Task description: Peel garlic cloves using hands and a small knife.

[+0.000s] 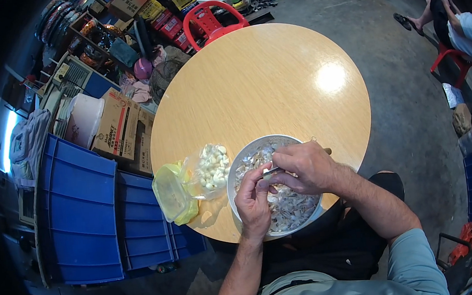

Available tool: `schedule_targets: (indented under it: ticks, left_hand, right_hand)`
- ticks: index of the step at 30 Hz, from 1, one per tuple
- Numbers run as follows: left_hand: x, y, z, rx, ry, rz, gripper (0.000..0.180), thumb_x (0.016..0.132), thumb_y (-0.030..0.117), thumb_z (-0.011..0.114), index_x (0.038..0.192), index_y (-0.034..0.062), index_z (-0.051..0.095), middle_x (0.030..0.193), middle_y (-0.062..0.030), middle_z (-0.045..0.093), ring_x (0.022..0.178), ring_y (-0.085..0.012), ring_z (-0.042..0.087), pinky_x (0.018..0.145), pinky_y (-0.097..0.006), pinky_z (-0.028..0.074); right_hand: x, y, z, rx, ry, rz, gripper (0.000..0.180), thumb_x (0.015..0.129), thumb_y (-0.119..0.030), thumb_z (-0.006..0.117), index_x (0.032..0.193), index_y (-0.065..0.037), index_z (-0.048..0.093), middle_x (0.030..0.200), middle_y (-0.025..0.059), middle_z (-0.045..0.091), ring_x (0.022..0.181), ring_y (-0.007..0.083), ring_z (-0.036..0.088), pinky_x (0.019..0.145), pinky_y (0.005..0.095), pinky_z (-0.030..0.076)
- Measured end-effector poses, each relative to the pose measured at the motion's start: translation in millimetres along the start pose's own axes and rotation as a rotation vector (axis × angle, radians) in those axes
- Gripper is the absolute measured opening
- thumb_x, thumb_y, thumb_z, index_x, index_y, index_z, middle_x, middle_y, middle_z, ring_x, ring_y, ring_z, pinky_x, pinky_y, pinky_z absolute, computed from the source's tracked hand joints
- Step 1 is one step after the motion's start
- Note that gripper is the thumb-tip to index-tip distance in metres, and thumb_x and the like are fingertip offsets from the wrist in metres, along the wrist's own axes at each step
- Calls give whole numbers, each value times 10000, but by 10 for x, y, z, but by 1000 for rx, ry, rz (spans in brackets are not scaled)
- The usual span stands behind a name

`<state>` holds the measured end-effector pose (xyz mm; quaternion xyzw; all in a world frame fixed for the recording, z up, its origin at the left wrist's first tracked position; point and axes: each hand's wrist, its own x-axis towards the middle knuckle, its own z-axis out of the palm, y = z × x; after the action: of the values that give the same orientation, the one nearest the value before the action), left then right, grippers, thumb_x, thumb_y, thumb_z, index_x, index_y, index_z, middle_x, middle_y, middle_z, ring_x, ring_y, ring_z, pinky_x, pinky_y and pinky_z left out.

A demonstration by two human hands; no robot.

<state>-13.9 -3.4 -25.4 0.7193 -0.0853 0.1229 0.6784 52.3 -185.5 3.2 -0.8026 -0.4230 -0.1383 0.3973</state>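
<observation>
My left hand (254,205) is closed, pinching a small white clove (266,170), which looks like garlic, between thumb and fingers. My right hand (305,166) grips a small knife (274,171); its blade meets the clove and the brown handle end sticks out behind the hand. Both hands are over a large white bowl (232,191) filled with greyish-white, papery-looking pieces (289,213). Left of the bowl lies a clear plastic bag with peeled white cloves (213,169). Beside it is a clear plastic tub (168,193) with a yellow bag (188,212) around it.
The round wooden table (258,83) reaches away from me. Blue plastic crates (81,211) and cardboard boxes (116,124) stand at the left. A red chair (211,23) is at the far side. Another person (467,29) sits on a red chair at the far right.
</observation>
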Motion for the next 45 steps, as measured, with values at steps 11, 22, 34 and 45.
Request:
schedule_targets:
  ticks: [11,22,34,45]
  left_hand:
    - [-9,-29,-11,-65,-12,-38,270,1044,93,538,1270,-28,625,1163,-86,645,882,-105,618,718,-234,523]
    - [4,13,21,-60,-13,-59,305,1038,128,563,1284,-45,614,1059,-89,683,806,-106,583,707,-236,492]
    - [3,-1,72,-373,122,-248,244,1012,123,610,1212,-16,593,1027,-91,698,808,-107,633,716,-247,522]
    - [-13,48,43,-378,67,-204,216,1013,99,598,1177,-38,631,1058,-100,696,841,-121,641,715,-254,523]
  right_hand:
    - [-12,4,11,28,-3,14,261,865,-221,740,952,-45,569,820,120,642,795,309,687,657,425,548]
    - [22,-31,-122,126,-165,195,246,929,-270,652,936,-31,594,795,140,656,789,339,684,685,459,534]
    - [10,-6,-106,137,-118,244,247,919,-263,669,958,-31,592,798,152,655,787,341,679,695,453,529]
    - [0,-33,-49,26,-71,139,282,884,-251,722,975,-45,554,864,128,642,814,334,674,664,447,533]
